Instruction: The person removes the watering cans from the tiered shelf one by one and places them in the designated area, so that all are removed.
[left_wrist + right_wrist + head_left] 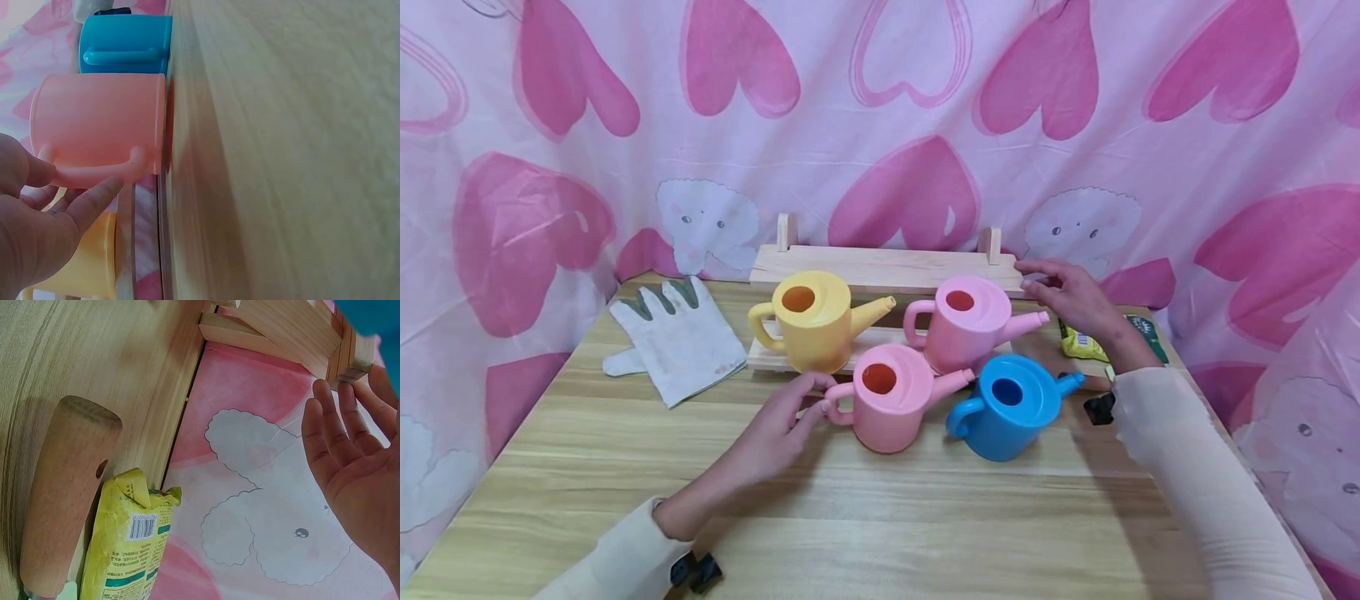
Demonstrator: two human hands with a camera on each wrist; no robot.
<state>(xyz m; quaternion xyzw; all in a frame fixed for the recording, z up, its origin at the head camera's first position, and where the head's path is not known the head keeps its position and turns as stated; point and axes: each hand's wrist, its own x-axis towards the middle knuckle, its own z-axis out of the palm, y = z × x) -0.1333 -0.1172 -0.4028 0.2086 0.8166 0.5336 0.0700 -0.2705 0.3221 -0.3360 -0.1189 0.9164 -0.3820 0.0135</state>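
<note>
A coral-pink watering can stands at the front of a group. My left hand pinches its handle between thumb and fingers, as the left wrist view also shows. Behind it are a yellow watering can and a lighter pink watering can, on the lower board of a wooden rack. A blue watering can stands on the table at right. My right hand touches the right end of the rack's upper board, its fingers mostly straight in the right wrist view.
A white work glove lies on the table at left. A yellow packet and a wooden tool handle lie at the right, beneath my right arm. A pink curtain with hearts hangs behind the wooden table.
</note>
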